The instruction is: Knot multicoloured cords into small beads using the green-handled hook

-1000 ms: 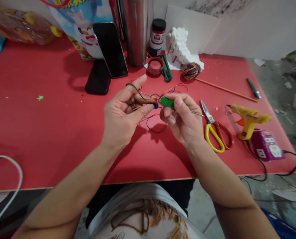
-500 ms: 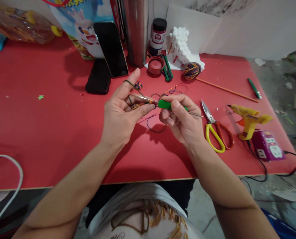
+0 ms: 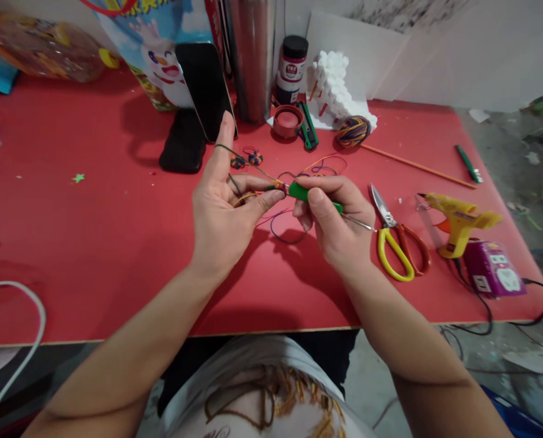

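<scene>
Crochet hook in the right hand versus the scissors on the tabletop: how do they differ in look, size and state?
The crochet hook is held in the right hand, while the scissors lie on the red tabletop.
The crochet hook has a single green grip; the scissors have one yellow and one red handle loop.
The crochet hook is slender, the scissors broader and bulkier.
Both have bare metal parts.

Nothing legible, cropped yellow characters (image 3: 155, 5) on blue bag (image 3: 159, 67), blurred jar label (image 3: 292, 71), partial script (image 3: 215, 432) on shirt (image 3: 241, 406)

Hook (image 3: 298, 191) left of scissors (image 3: 388, 220), perhaps just apart
</scene>
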